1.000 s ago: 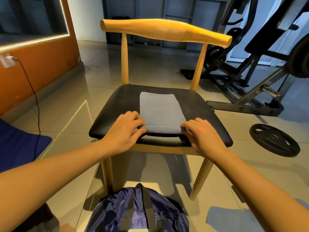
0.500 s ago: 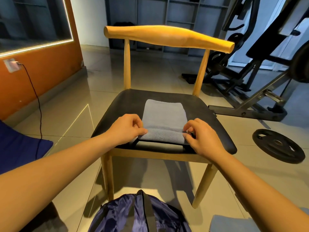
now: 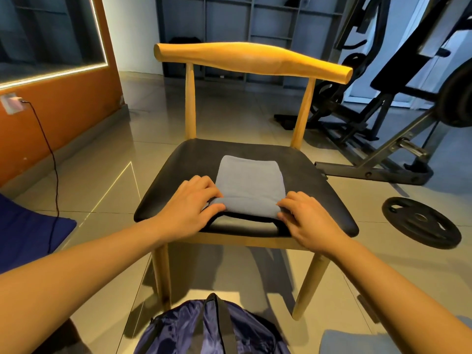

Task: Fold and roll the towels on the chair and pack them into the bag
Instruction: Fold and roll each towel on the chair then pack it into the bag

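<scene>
Head view: grey-blue terry towel (image 3: 249, 185) lies folded into a narrow strip on the black padded seat of a light wooden chair (image 3: 301, 169), running front to back approx. mid-seat. Its near end is turned over into a low roll, just short of the seat's front edge. The far part lies flat, w/ the far edge well short of the backrest posts.

L hand (image 3: 190, 203) sits on the roll's left end, fingers curled over the top and thumb against the front, clamped on the cloth. R hand (image 3: 304, 217) does likewise on the right end: fingers (image 3: 293, 198) bent over the corner, thumb low at the front, also gripping the cloth. Both forearms reach in from the bottom corners.

Navy shiny nylon bag (image 3: 178, 330) w/ a black webbing strap sits on the tiled floor at the bottom edge, in front of the chair, roughly btwn its front legs. Can't tell if it is open.

Second grey-blue towel (image 3: 357, 341) lies flat on the floor at bottom right, partly hidden by the R forearm. Black round weight plate (image 3: 421, 222) lies flat on the floor right of the chair, w/ a black-framed gym bench (image 3: 383, 154) behind it. On the left, an orange wall has a white socket (image 3: 10, 103). A black cable hangs from it toward a dark blue mat (image 3: 25, 231).
</scene>
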